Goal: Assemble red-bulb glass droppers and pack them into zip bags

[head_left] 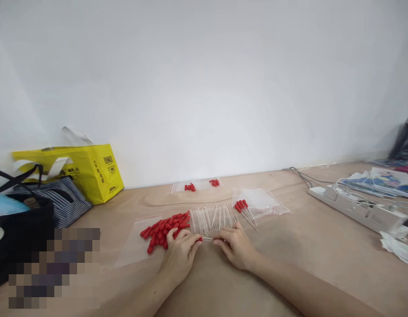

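Note:
My left hand (pixel 182 252) is closed on a red rubber bulb (pixel 200 239), mostly hidden by the fingers. My right hand (pixel 235 246) pinches the far end of a thin clear tube (pixel 207 239) that reaches across to the bulb. Beyond my left hand lies a heap of red bulbs (pixel 162 229), partly on a clear plastic bag (pixel 134 246). A row of clear tubes (pixel 212 219) lies just beyond both hands. To its right, several tubes with red bulbs on them (pixel 245 209) rest partly on another clear bag (pixel 273 204).
Near the wall lies a bag with red bulbs and tubes (pixel 203 185). A yellow bag (pixel 105 176), a striped pouch (pixel 67 198) and a black bag (pixel 22 237) stand at the left. At the right are a white power strip (pixel 352 209), cables, papers (pixel 385 180) and a tissue (pixel 398 249).

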The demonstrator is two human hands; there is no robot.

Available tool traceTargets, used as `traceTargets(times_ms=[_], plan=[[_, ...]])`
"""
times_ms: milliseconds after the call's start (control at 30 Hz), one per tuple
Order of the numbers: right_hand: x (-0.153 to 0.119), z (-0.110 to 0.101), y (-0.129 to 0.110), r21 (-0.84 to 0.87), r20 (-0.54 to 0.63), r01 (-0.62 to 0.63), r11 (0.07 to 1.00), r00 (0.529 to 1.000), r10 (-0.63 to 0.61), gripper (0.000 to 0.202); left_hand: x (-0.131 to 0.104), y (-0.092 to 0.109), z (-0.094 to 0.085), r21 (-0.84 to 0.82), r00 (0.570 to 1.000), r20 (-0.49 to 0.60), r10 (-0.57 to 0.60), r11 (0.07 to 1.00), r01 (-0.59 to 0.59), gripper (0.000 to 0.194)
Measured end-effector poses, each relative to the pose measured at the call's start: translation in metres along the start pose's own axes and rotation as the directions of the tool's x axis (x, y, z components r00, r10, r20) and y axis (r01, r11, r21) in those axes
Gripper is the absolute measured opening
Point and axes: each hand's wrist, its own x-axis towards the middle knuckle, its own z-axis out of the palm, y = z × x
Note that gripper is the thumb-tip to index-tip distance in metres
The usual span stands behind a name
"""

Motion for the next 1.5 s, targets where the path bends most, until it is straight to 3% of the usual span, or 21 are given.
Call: traceTargets(times_ms=[300,667,967,1167,1300,1500], plan=[[-0.001,0.008,0.009,-0.074,-0.041,0.121,0.990,0.991,-0.125,0.018,-0.003,0.004,0.000,-0.009,0.998,-0.024,0.062,0.998,-0.062,0.016],[-0.002,0.007,0.012,-0.261,-0.154,0.366,0.893,0.897,-0.413,0.020,-0.006,0.006,0.000,-0.030,0.983,0.030,0.180,0.983,-0.179,0.016],[-0.001,0.014,0.008,-0.204,-0.164,0.322,0.925,0.920,-0.356,0.020,-0.004,0.009,0.001,-0.024,0.981,-0.039,0.188,0.982,-0.189,0.015],[0.000,0.021,0.007,-0.122,-0.135,0.312,0.942,0.935,-0.327,0.020,-0.005,0.008,0.001,-0.032,0.979,-0.009,0.201,0.979,-0.202,0.016],[0.001,0.021,0.010,-0.091,-0.107,0.284,0.955,0.950,-0.292,0.019,-0.003,0.005,0.002,-0.051,0.985,0.038,0.171,0.984,-0.169,0.016],[0.002,0.014,0.013,-0.032,-0.076,0.220,0.975,0.972,-0.222,0.019,-0.002,-0.007,-0.002,-0.049,0.996,0.017,0.088,0.995,-0.087,0.017]])
